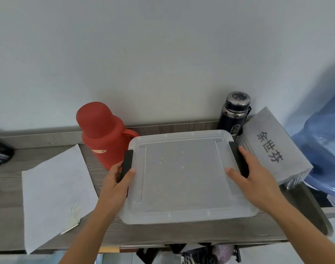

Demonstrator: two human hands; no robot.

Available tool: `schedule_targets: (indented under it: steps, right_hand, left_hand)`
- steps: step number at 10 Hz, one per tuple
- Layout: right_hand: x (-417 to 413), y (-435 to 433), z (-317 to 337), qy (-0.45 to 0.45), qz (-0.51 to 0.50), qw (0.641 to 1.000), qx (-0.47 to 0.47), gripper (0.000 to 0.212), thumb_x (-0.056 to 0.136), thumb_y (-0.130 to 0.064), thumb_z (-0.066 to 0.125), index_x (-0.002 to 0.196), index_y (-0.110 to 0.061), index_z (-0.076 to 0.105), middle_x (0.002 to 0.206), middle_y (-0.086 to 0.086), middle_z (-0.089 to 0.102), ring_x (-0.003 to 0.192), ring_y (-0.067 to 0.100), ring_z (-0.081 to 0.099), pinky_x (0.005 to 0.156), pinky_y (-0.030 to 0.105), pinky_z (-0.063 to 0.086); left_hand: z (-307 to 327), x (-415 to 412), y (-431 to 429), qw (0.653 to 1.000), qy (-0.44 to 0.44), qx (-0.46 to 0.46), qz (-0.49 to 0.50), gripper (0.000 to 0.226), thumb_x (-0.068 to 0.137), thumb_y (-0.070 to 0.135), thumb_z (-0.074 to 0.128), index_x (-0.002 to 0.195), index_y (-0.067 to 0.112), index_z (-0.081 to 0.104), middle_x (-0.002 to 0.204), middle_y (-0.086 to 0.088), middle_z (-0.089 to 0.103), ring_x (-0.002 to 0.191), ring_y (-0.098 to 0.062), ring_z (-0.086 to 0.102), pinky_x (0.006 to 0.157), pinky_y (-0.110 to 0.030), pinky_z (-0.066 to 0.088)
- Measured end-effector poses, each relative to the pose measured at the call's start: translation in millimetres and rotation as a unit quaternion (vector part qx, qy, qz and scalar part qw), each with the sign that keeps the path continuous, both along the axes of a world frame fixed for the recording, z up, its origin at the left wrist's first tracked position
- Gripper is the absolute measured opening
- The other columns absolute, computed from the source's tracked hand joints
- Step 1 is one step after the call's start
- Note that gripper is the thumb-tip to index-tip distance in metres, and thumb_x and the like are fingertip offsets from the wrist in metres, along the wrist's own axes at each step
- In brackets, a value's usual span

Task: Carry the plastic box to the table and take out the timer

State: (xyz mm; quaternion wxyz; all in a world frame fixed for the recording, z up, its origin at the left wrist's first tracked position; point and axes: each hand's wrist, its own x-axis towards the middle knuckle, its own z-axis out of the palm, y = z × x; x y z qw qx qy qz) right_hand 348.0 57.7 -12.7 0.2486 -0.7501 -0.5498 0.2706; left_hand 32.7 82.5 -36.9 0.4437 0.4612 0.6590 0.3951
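A translucent plastic box [181,174] with a closed frosted lid and a black latch on each short side rests on the wooden table [162,235]. My left hand [117,180] grips the left black latch [127,162], thumb on the lid. My right hand [256,180] lies over the right black latch [239,159], thumb on the lid and fingers spread down the side. The timer is not visible; the lid hides the box's contents.
A red thermos jug [101,134] stands just left of the box, a dark metal flask [235,113] behind its right corner. A grey block with black characters [271,147] leans at the right, beside a blue water bottle [325,149]. White paper sheets [54,191] lie on the left.
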Motion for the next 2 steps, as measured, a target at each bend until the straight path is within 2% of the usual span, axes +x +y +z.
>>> schedule_targets:
  steps: [1, 2]
  right_hand:
    - [2, 3, 16, -0.069, 0.016, 0.997, 0.011, 0.060, 0.084, -0.045, 0.060, 0.140, -0.028, 0.044, 0.137, -0.001, 0.051, 0.113, 0.018, 0.053, 0.092, 0.041, 0.046]
    - [1, 1, 56, 0.035, -0.032, 0.986, 0.162, 0.037, 0.084, -0.035, 0.064, 0.120, -0.031, 0.061, 0.119, -0.002, 0.064, 0.094, 0.018, 0.061, 0.078, 0.030, 0.050]
  left_hand:
    - [2, -9, -7, 1.000, -0.004, -0.003, 0.002, 0.025, 0.093, 0.028, 0.052, 0.116, 0.023, 0.061, 0.099, 0.001, 0.069, 0.089, -0.013, 0.066, 0.066, -0.022, 0.048]
    - [1, -24, -27, 0.999, -0.015, -0.015, 0.033, 0.017, 0.094, 0.020, 0.051, 0.102, 0.019, 0.066, 0.084, -0.006, 0.072, 0.067, -0.018, 0.065, 0.052, -0.026, 0.053]
